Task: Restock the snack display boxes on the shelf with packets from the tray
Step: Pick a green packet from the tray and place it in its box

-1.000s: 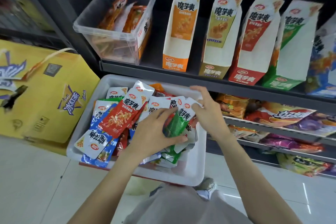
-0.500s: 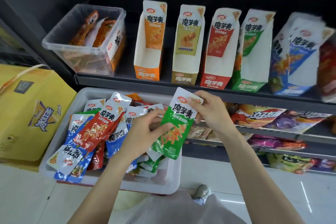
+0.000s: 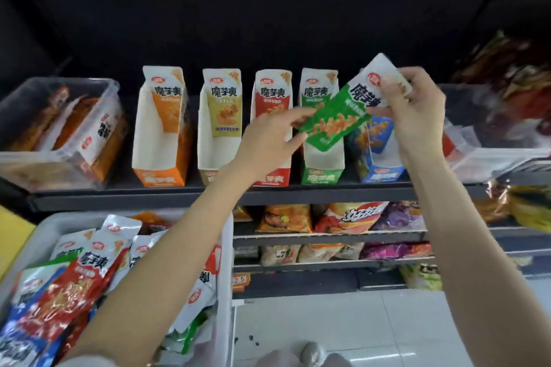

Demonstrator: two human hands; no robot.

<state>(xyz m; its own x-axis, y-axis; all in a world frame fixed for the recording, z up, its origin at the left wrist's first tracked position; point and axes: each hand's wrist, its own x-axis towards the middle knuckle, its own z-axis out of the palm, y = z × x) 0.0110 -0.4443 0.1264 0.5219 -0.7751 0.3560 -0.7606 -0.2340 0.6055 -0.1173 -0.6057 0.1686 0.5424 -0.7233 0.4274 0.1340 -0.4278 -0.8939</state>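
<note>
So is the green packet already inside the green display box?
No, both hands hold the green packet in the air above the green display box.

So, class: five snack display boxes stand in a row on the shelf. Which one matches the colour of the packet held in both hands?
The green display box, fourth from the left, between red and blue; the green packet hangs right in front of it.

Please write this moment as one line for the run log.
step: place packet | left hand: holds green packet | right hand: holds same packet | position: above green display box | not yet inside
</note>
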